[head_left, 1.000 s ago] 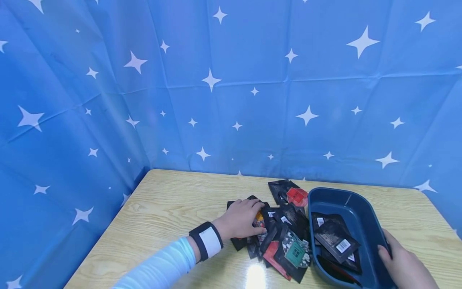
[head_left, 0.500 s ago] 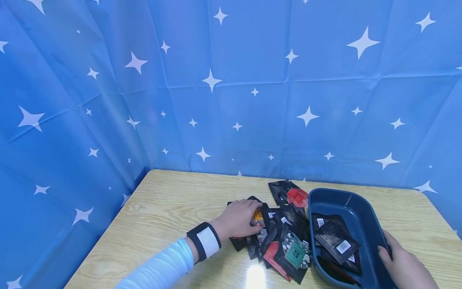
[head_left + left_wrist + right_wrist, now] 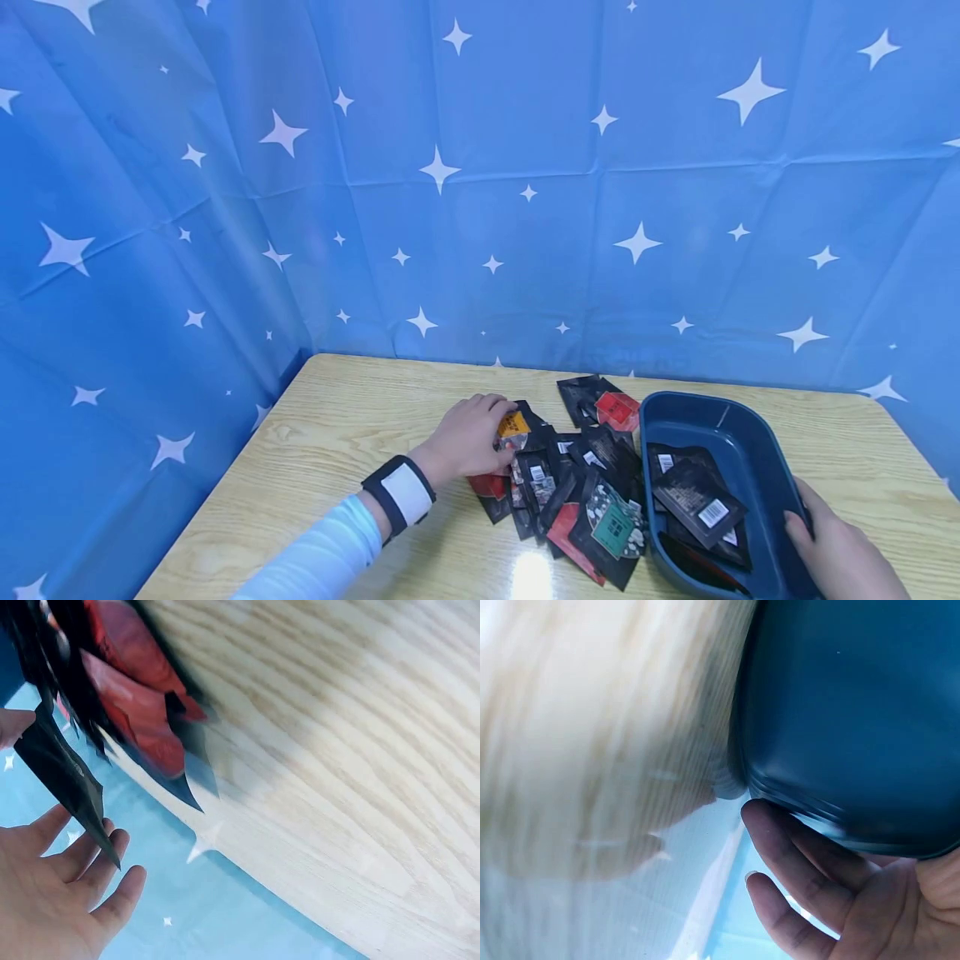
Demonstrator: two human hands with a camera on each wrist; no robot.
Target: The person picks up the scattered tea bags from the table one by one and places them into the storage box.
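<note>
My left hand (image 3: 467, 433) is at the left side of a heap of flat black packets (image 3: 611, 454) on the table. Between its thumb and fingers it pinches one black packet with an orange label (image 3: 513, 424); the left wrist view shows this packet's dark side (image 3: 67, 776) tilted, apart from the red-and-black ones (image 3: 131, 705). My right hand (image 3: 843, 537) grips the right wall of a dark blue plastic bin (image 3: 759, 467), thumb over the rim and fingers outside, as the right wrist view shows. Several black packets with barcode labels (image 3: 699, 500) lie inside the bin.
A packet with a red label (image 3: 617, 407) lies behind the heap, close to the bin. A green-labelled packet (image 3: 613, 527) is at the front of the heap. The wooden table (image 3: 360, 408) ends against a blue star-patterned curtain (image 3: 487, 217).
My left hand has drawn back to the left and slightly up with the orange-labelled packet, baring a red-and-black packet under it. The right hand and the bin have stayed in place.
</note>
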